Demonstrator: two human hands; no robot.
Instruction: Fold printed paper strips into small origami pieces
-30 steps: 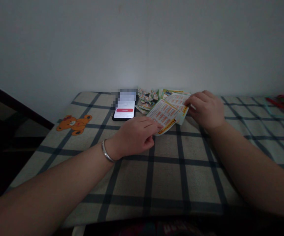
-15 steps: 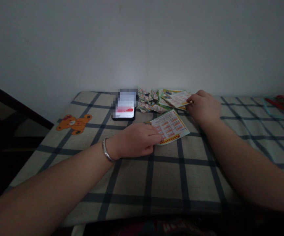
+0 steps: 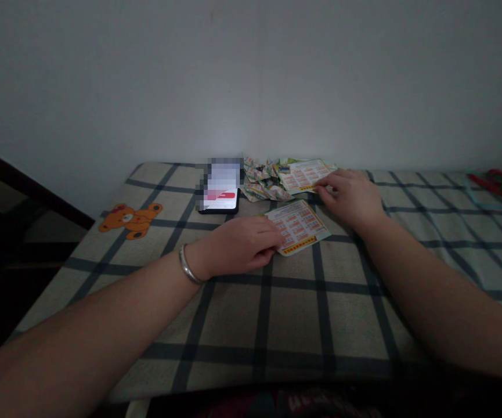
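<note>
Working near to far on my feed, I'd first watch the bench [image 3: 228, 328], covered in a pale woven cloth with dark blue checks: it looks loose enough to ruck up if a forearm dragged over it, shifting whatever lies on top. The rigid silver-coloured bangle [image 3: 187, 264] on the left wrist might catch the weave too.

Next out, the thin white paper sheet with orange-red printed blocks and a yellow strip [image 3: 300, 226] lies on the cloth; pulled by one edge alone, I reckon it could crease. Beyond it, a similar white-and-orange printed sheet [image 3: 305, 174] tops some green-edged papers [image 3: 288, 160]. A sideways push there could fan them out or run them into the crumpled multicoloured paper pieces [image 3: 262, 190] just left, since I see hardly any gap. The black-framed phone with a lit screen [image 3: 220, 202] sits close beside those scraps, so a wide leftward sweep might bump it.

As for the hands, the nearer left hand [image 3: 242, 247] has its fingers curled in, apparently pinching the near sheet's left edge. The farther right hand [image 3: 353, 197] is half-curled, thumb and forefinger at the upper sheet's lower right corner; whether they pinch it or merely touch, I can't tell.
</note>
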